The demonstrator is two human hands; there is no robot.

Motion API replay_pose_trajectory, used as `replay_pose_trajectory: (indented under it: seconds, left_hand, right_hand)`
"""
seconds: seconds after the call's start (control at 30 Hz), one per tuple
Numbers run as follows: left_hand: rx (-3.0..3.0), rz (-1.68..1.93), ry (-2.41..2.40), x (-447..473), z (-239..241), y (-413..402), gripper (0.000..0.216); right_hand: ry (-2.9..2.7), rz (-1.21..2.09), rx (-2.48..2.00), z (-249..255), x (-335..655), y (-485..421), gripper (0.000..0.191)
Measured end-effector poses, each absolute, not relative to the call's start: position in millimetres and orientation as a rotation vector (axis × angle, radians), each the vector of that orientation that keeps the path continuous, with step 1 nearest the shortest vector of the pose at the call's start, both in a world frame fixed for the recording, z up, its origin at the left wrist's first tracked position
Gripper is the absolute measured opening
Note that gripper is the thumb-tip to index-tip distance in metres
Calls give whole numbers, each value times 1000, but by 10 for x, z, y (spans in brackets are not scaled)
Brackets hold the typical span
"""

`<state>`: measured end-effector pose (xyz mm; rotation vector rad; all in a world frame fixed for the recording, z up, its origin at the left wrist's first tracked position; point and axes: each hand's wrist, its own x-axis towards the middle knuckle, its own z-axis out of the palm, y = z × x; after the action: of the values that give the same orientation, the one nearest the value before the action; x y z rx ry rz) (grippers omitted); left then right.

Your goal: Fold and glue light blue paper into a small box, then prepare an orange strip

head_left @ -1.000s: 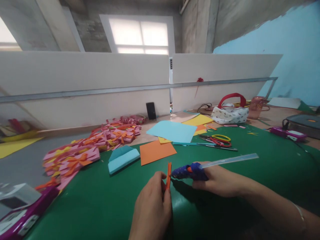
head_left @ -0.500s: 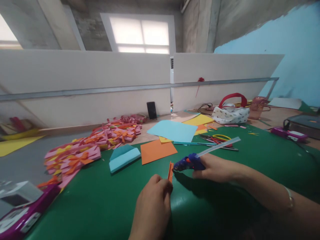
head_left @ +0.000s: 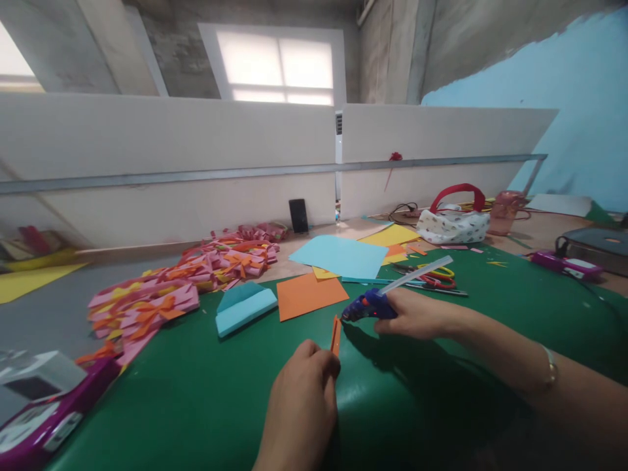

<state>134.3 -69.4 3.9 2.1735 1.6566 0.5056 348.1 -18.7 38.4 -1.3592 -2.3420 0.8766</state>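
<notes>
Low over the green table, my left hand [head_left: 305, 396] is closed on a narrow folded orange paper strip [head_left: 335, 335], whose far end sticks up past my fingers. My right hand [head_left: 409, 314] grips a blue hot glue gun [head_left: 369, 305], with a long clear glue stick [head_left: 417, 275] jutting from its back. The gun's dark nozzle is at the top end of the strip; whether they touch I cannot tell. Just beyond lies an orange paper sheet [head_left: 310, 296], and to its left a folded light-blue paper piece [head_left: 246, 311].
Pink, orange and yellow paper bows [head_left: 167, 297] are heaped at the left. A light-blue sheet [head_left: 343, 254], scissors [head_left: 439, 278] and a cloth basket [head_left: 452, 226] lie farther back. Purple power strips [head_left: 63, 409] flank the table, and a phone [head_left: 297, 216] leans on the white panel.
The glue gun has shifted slightly, its glue stick swinging left and its nozzle moving to the strip's tip. My left hand stays nearly in place with the strip.
</notes>
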Motion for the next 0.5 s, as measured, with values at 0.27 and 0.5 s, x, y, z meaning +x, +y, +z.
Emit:
replay_pose_trajectory:
  seconds: [0.27, 0.5]
  left_hand:
    - [2175, 498, 1661, 1335, 26, -688, 27]
    - [2110, 618, 1713, 1344, -6, -704, 17]
  right_hand:
    - [-2344, 967, -1299, 452, 3423, -236, 44]
    - [-2379, 1022, -1298, 507, 3363, -427, 29]
